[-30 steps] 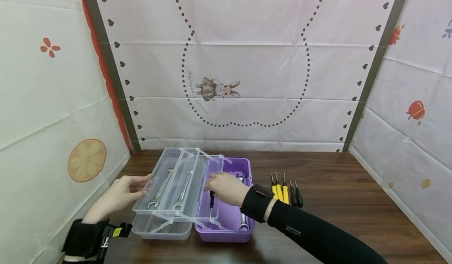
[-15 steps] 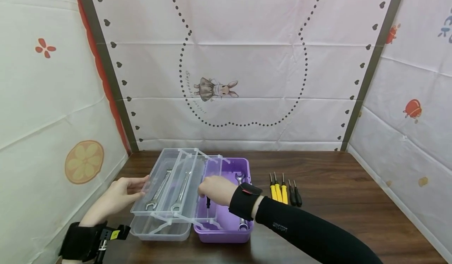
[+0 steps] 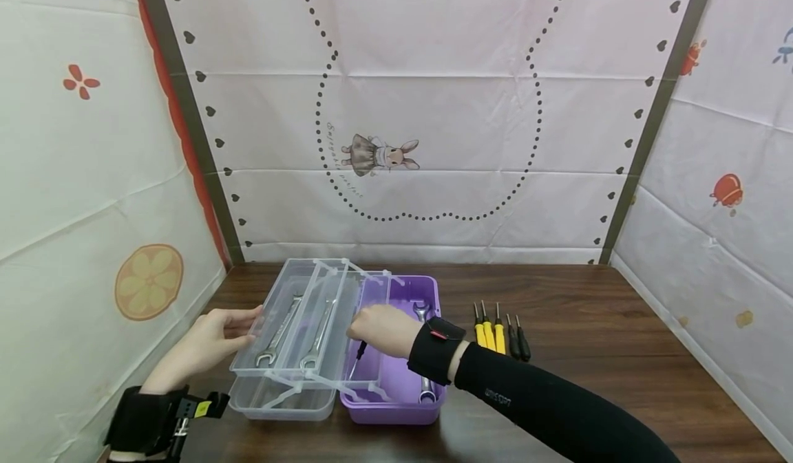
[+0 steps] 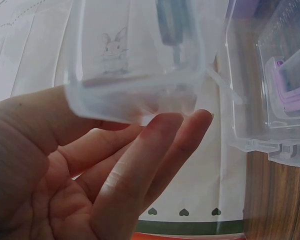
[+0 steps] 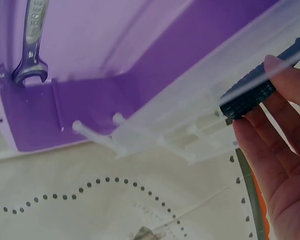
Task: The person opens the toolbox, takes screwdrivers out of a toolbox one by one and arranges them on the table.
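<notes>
My left hand grips the left edge of a clear plastic tray, part of an opened toolbox. In the left wrist view, the tray's corner lies between thumb and fingers. Two wrenches, one left and one right, lie in separate tray compartments. My right hand holds a screwdriver by its dark handle, shaft slanting down to the left, by the tray's right part. In the right wrist view, a translucent edge crosses the ridged handle. Another wrench lies in the purple box.
Several screwdrivers with yellow-and-black handles and two with black handles lie right of the box on the wooden table. White link arms join the trays to the box. Printed cloth walls enclose three sides.
My right hand has shifted slightly left and turned, so the screwdriver now slants with its tip leftward instead of hanging upright. My left hand stays at the tray edge.
</notes>
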A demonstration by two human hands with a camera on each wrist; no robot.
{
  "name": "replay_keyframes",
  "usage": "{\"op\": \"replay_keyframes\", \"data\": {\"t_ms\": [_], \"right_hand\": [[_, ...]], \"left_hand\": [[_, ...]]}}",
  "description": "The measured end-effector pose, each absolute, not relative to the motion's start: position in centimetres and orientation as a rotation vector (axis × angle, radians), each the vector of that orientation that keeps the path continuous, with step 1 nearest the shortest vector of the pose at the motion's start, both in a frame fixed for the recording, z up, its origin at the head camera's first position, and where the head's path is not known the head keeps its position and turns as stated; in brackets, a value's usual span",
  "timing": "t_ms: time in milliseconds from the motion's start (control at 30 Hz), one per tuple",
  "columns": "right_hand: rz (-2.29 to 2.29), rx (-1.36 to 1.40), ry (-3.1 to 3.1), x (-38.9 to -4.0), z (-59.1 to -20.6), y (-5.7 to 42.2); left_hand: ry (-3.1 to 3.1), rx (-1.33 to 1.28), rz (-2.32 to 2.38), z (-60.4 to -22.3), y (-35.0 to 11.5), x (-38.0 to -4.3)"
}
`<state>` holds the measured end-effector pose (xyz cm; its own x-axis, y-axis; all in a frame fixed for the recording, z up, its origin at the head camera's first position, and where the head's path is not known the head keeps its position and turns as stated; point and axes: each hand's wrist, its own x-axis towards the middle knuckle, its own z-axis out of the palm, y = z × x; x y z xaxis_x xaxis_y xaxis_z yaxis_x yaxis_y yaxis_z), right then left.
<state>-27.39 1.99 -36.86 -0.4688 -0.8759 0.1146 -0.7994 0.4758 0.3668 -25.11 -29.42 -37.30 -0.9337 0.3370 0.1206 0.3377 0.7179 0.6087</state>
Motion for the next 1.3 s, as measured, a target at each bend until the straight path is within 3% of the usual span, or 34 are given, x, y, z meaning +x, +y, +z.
{"op": "replay_keyframes", "data": {"t_ms": [467,867,1300], "right_hand": [[-0.194,1.297,-2.550,-27.4,-34.6,5.3],[0.222,1.206,-2.656,-26.8,-35.7,9.1],[0.642,0.897,-2.656,-26.7,-37.1,14.7]], "left_hand": [[-2.912,-0.575,-1.038,-37.2,-29.4,-25.1],[-2.911,-0.585,-1.014,-37.1,-29.3,-25.1],[-2.910,-0.603,-0.995,-37.0,-29.3,-25.1]]}}
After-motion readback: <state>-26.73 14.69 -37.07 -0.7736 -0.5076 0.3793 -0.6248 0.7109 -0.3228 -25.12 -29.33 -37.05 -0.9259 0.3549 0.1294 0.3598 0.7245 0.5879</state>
